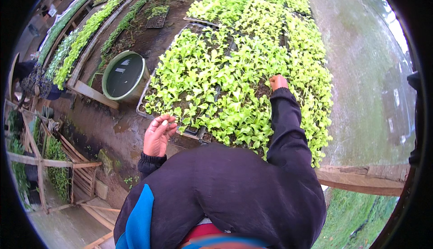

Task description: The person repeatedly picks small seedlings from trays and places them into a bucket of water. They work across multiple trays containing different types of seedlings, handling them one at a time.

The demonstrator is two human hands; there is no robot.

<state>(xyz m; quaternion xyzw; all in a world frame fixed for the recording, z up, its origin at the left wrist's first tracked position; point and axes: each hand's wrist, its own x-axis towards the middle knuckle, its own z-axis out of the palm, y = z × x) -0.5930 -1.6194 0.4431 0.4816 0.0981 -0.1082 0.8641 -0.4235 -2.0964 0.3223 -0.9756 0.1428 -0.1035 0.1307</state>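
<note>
My right hand (278,82) reaches in among light green leafy seedlings (250,69), by a patch of bare dark soil (263,88). Its fingers are curled and their tips are hidden, so whether they pinch anything does not show. My left hand (159,134) hovers at the near left corner of the seedling trays, palm up and fingers loosely bent. Nothing shows between its fingers and thumb. Black plastic cell trays (143,102) hold the seedlings; leaves cover most of their cells.
A green tub of dark water (146,76) stands left of the trays. Beyond it run raised seedling beds (88,46) with wooden edges. A translucent plastic sheet wall (365,80) borders the right side. At far left, a person (35,80) bends near a bed, beside wooden framing (40,162).
</note>
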